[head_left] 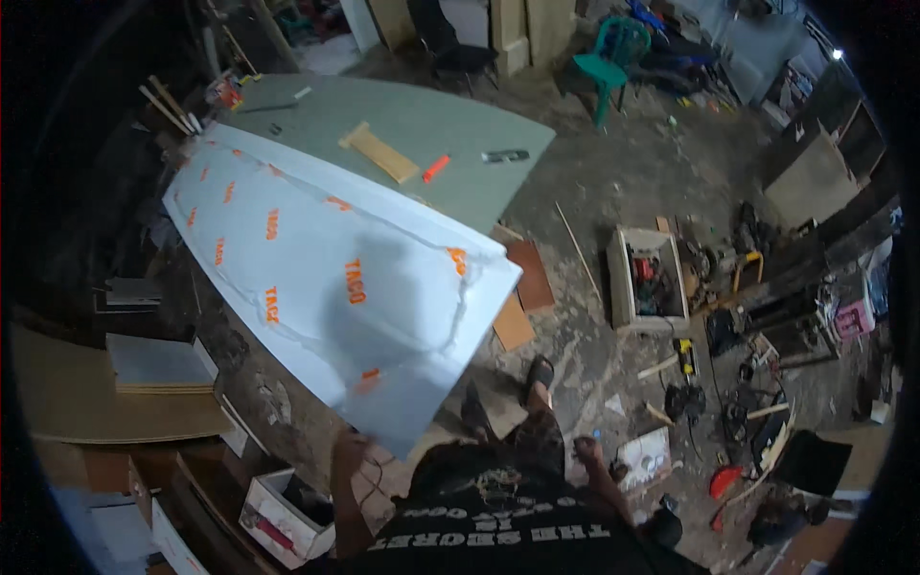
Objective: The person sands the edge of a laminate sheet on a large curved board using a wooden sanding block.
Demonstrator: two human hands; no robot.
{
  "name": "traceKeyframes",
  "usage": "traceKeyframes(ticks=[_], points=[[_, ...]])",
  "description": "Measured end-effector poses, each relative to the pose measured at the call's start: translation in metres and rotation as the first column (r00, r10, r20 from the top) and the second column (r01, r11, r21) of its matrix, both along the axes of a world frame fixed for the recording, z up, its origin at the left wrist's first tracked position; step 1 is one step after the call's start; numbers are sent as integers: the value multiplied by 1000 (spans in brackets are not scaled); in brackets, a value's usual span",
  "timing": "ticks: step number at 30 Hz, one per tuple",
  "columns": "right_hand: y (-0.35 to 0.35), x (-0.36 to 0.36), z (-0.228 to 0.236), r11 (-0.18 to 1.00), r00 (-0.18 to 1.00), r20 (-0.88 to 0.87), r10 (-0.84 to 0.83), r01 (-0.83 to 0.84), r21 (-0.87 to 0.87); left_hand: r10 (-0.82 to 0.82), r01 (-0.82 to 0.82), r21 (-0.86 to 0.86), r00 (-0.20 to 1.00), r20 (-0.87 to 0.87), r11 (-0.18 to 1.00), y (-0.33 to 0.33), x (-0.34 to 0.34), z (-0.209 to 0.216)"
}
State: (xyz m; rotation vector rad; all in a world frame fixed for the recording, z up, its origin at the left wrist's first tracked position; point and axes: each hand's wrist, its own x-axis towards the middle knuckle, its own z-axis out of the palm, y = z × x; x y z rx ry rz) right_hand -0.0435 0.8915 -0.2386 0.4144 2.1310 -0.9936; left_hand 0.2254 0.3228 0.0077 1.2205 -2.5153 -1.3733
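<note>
The left hand [351, 443] is raised at the near corner of a large white sheet [335, 278], a thin laminate panel with orange printed marks, and its fingers close on the sheet's lower edge, pinching it; how the single fingers lie is too dark to tell. The sheet runs from that hand up and away to the far left, lying tilted over the near left edge of a wide grey-green bench [460, 168], its near end lifted clear while its far end rests on the bench. On the bare part of the bench, near its far edge, lie a flat strip of pale wood [380, 151], an orange marker-like tool [436, 168] just beside it, and a small dark tool [505, 155] toward the right corner. The right hand [582, 448] hangs low beside the person's body, well apart from the sheet; whether its fingers are spread or pressed together cannot be told. On the floor to the right stand an open wooden box of tools [647, 278] and a green plastic chair [609, 57].
</note>
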Motion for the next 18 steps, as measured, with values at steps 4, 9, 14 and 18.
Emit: traceKeyframes(ticks=[4, 9, 14, 18], points=[[-13, -45, -4, 972, 998, -1, -57, 55, -230, 296, -289, -342, 955, -34, 894, -40, -20, -27], [-28, -117, 65, 944, 989, 40, -141, 147, -296, 118, -80, -674, 993, 11, 735, -32, -100, -11], [26, -145, 51, 884, 932, 111, -344, 361, -297, -78, -76, -621, 973, -217, 780, 5, -272, 87], [77, -142, 34, 879, 880, 201, -431, 460, -126, -202, 121, -494, 973, -114, 861, 7, -347, 86]])
